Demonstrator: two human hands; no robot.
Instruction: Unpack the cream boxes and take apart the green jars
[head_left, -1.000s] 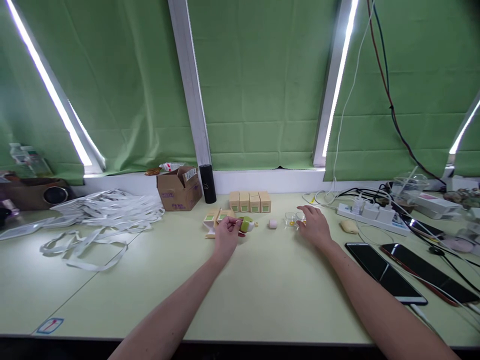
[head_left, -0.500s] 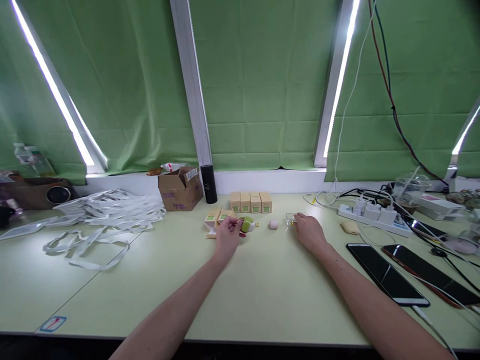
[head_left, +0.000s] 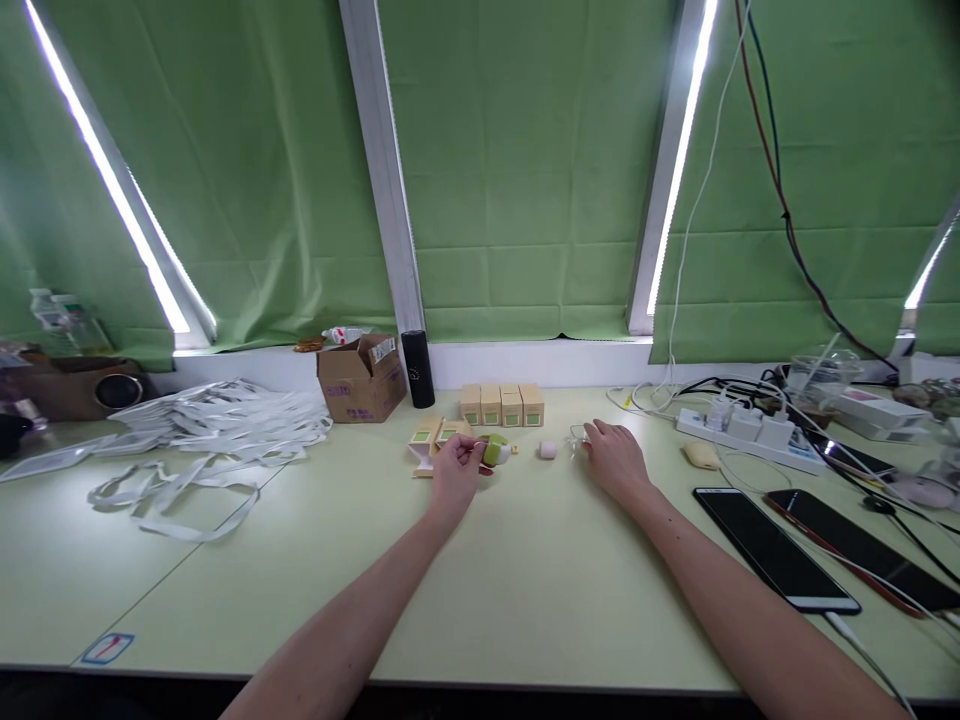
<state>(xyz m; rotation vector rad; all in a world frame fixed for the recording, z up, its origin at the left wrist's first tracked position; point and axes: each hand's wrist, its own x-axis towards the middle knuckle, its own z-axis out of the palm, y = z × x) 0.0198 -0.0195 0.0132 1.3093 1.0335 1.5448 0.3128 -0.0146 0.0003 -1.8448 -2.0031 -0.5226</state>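
Note:
My left hand [head_left: 454, 470] is closed in a pinch on a small green-and-white item [head_left: 495, 451], whose exact kind I cannot make out. A tiny yellowish piece [head_left: 514, 449] lies just beyond its white end. Behind that hand are opened small cardboard boxes [head_left: 424, 436] with green labels. A pale pink, short cylinder [head_left: 548, 450] sits on the table between the hands. My right hand [head_left: 616, 462] reaches to a small clear plastic piece [head_left: 577, 436], its fingertips closed at the edge of it; the fingers partly hide it.
Several closed small boxes [head_left: 501, 405] stand in a row at the back. Leftward are a black cylinder [head_left: 418, 370], a brown carton [head_left: 358, 385] and piled white straps [head_left: 225, 420]. On the right lie a power strip [head_left: 750, 440], phones [head_left: 776, 548] and tangled cables.
My right hand has shifted slightly left with the clear plastic piece. My left hand and the green-and-white item stay nearly still.

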